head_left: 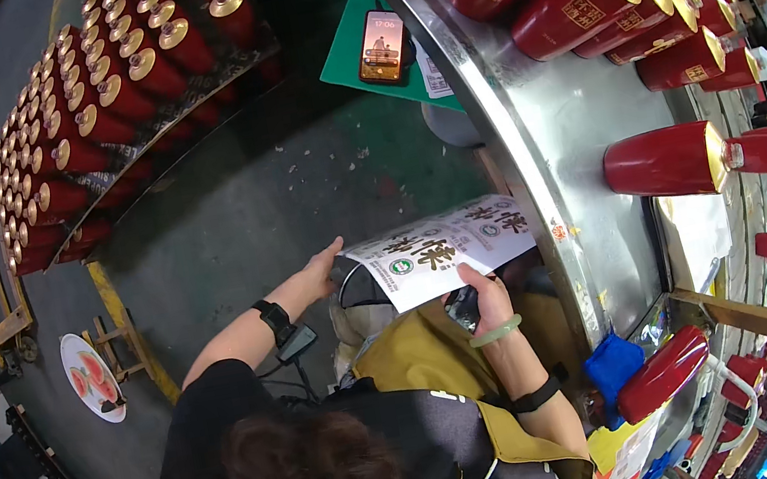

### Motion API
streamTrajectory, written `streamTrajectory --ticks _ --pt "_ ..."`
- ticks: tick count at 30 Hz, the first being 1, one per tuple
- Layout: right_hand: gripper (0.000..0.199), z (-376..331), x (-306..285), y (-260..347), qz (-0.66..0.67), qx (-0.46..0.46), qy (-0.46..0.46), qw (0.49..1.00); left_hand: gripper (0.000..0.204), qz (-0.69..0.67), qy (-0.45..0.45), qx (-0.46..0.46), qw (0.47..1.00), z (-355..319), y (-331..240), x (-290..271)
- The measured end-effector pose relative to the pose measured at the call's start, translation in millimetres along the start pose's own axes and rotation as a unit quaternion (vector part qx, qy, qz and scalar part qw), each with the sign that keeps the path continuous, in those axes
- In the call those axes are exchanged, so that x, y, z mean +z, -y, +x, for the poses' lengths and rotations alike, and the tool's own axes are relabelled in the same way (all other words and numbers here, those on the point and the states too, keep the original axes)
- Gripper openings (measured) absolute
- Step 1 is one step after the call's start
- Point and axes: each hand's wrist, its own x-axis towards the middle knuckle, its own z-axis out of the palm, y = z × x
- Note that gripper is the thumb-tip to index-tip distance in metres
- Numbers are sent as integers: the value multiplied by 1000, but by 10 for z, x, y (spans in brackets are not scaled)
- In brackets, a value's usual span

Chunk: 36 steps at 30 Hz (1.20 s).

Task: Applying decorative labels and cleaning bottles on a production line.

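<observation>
A white sheet printed with dark characters and small green emblems (pixel 465 238) lies across my lap, its left end curling downward. My left hand (pixel 320 270) grips the sheet by its left end. Closer to me, my right hand (pixel 489 301) pinches its near edge, the thumb on top and the other fingers mostly hidden beneath. A dark rounded thing (pixel 363 288) shows under the curled end; its kind cannot be made out. The sheet's right end reaches the rim of the metal table (pixel 578 237).
Red bottles with gold shoulders (pixel 576 4) crowd the table's far right; one bottle (pixel 665 163) stands nearer. A blue cloth (pixel 616 373) lies beside another red bottle (pixel 663 375). A phone (pixel 382 47) rests on a green board (pixel 342 53). Left are racked bottles (pixel 103 109) and a round stool (pixel 88 411).
</observation>
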Motion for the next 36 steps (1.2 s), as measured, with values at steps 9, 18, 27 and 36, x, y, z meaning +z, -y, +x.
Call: streamTrajectory --ticks 9,18,27,36 --pt "34 -586 40 371 -22 -10 73 997 40 -297 116 103 942 575 -349 -413" --pt "32 -788 -197 365 -134 28 41 990 45 -174 65 274 944 -66 -683 -568" --pt "38 -575 -189 123 -232 0 41 972 32 13 16 496 868 -1297 -625 -329" --pt "39 -580 83 133 -287 -41 147 946 25 87 -87 613 781 -2114 -515 -296"
